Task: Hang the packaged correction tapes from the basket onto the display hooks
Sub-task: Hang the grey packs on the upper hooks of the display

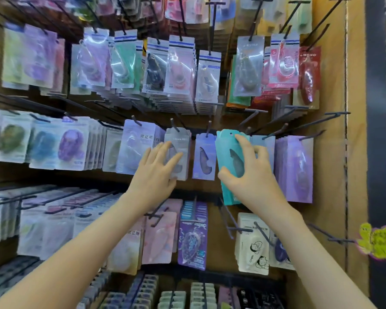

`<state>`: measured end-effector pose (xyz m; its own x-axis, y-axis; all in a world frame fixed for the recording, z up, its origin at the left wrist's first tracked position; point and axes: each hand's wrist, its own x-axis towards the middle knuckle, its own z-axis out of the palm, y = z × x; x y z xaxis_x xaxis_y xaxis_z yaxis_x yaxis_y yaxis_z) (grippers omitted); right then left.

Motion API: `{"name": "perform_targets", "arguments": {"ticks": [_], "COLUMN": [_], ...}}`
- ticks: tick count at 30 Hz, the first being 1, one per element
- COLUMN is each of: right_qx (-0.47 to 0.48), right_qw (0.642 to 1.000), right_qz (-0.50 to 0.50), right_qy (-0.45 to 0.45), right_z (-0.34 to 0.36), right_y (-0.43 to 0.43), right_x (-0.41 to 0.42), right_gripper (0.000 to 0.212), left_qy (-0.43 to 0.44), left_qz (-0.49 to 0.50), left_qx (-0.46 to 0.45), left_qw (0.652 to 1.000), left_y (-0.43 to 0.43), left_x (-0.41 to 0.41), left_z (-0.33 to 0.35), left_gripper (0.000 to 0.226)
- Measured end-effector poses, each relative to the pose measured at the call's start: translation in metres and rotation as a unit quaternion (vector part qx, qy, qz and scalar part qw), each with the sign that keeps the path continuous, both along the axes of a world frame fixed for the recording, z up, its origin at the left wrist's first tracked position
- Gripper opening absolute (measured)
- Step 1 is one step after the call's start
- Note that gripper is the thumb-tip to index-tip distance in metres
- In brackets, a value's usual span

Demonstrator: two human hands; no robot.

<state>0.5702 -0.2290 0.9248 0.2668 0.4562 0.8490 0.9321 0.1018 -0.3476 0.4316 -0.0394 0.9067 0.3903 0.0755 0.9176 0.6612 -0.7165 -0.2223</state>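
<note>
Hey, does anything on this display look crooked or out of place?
Only the teal pack in the middle row: it tilts while its neighbours hang straight, since the right hand grips it and its hang hole looks free of any hook. Nothing looks damaged.

Teal pack [226,150], lilac pack [204,159], pale grey pack [181,141], black hooks [208,128], tan board [332,152].

Two hands observed, left hand [156,172] and right hand [252,175], both bare. Left forearm [87,248] and right forearm [303,246] are uncovered from wrist to the lower edge of view. Fingers [243,142] slender; nail detail too blurred to record.
</note>
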Motion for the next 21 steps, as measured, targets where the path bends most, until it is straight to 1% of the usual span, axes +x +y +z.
{"name": "perform_targets", "arguments": {"ticks": [6, 8, 10, 12, 15, 19, 21], "right_qx": [0.023, 0.028, 0.024, 0.015, 0.018, 0.090, 0.123], "right_qw": [0.999, 0.998, 0.998, 0.998, 0.997, 0.991, 0.983], "right_qz": [0.009, 0.016, 0.018, 0.001, -0.040, -0.060, -0.086], "right_qy": [-0.030, -0.045, -0.048, -0.053, -0.065, -0.081, -0.109], "right_z": [0.005, 0.006, 0.007, 0.008, 0.007, 0.002, 0.003], "right_y": [0.041, 0.056, 0.073, 0.090, 0.107, 0.114, 0.112], "right_x": [-0.017, -0.027, -0.036, -0.041, -0.043, -0.051, -0.056], "right_gripper": [0.075, 0.076, 0.077, 0.077, 0.077, 0.077, 0.075], "left_qy": [-0.024, -0.012, 0.014, 0.032, 0.024, -0.009, -0.016], "left_qz": [0.032, 0.036, 0.037, 0.020, -0.028, -0.092, -0.096], "left_qx": [0.034, 0.040, 0.057, 0.074, 0.078, 0.056, 0.065], "left_qw": [0.999, 0.998, 0.998, 0.997, 0.996, 0.994, 0.993], "left_y": [0.034, 0.046, 0.060, 0.071, 0.079, 0.083, 0.082], "left_x": [-0.026, -0.033, -0.038, -0.043, -0.048, -0.047, -0.042], "left_z": [0.012, 0.016, 0.017, 0.018, 0.018, 0.016, 0.016], "left_gripper": [0.077, 0.076, 0.069, 0.059, 0.060, 0.061, 0.060]}}
